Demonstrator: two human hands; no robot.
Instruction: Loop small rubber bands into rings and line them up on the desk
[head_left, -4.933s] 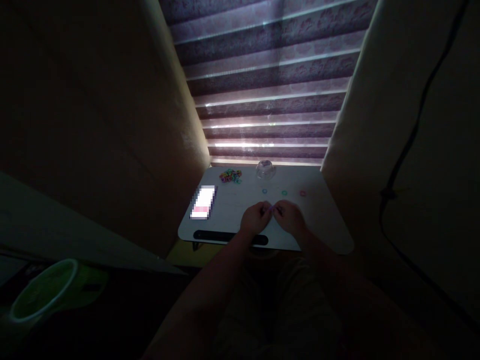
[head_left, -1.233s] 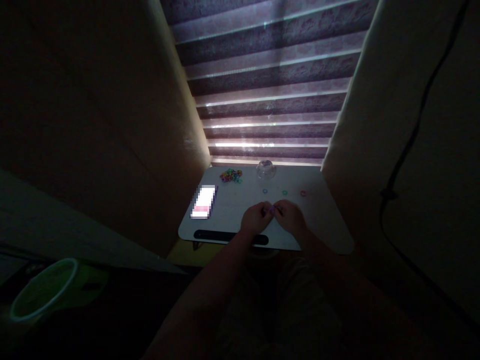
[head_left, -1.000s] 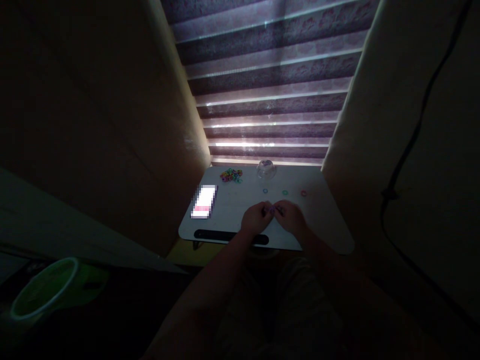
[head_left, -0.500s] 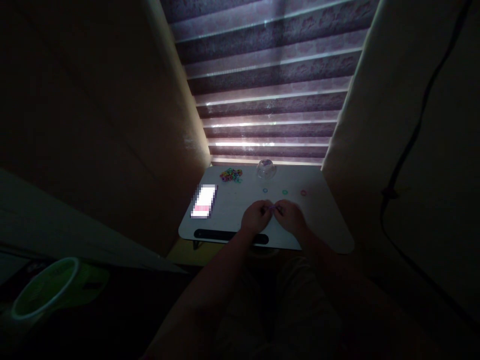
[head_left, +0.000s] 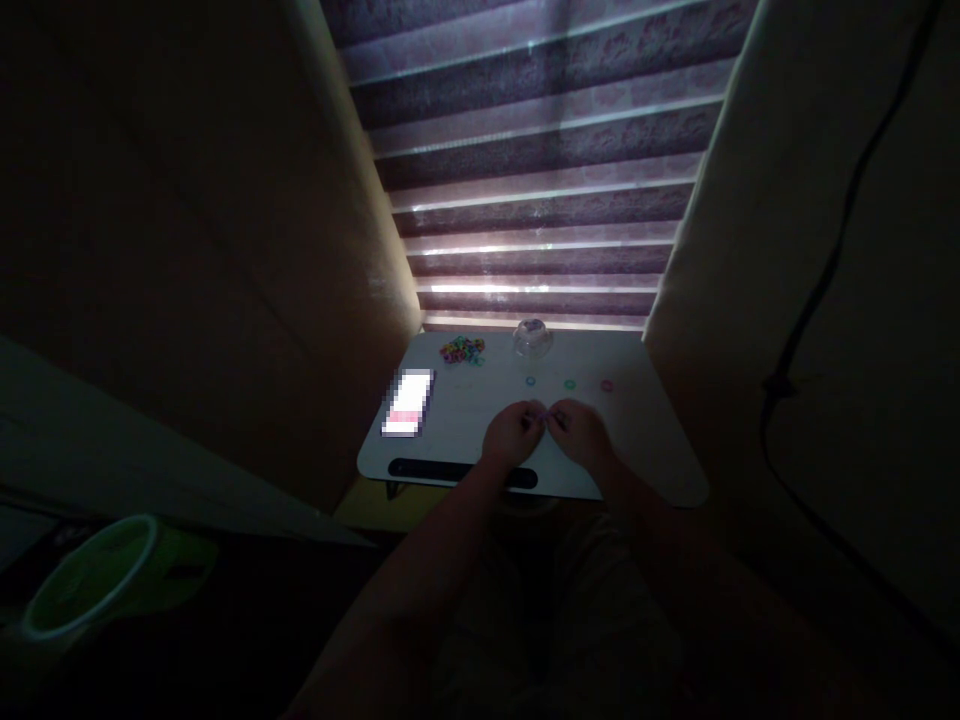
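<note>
My left hand (head_left: 511,436) and my right hand (head_left: 579,434) rest close together on a small white lap table (head_left: 652,440), fingertips pinched toward each other around a tiny purple band (head_left: 541,419) between them. Beyond the hands three small rings lie in a row on the table: a blue ring (head_left: 530,381), a green ring (head_left: 569,383) and a pink ring (head_left: 606,385). A heap of coloured bands (head_left: 461,350) lies at the far left of the table. The room is dim.
A clear glass bowl (head_left: 532,338) stands at the table's far edge, under striped window blinds (head_left: 540,200). A blurred white rectangle (head_left: 407,403) lies on the left of the table. A green tub (head_left: 97,580) sits low at the left. A dark cable (head_left: 817,290) hangs on the right wall.
Nothing has visibly moved; both hands stay pinched together at the same spot on the table.
</note>
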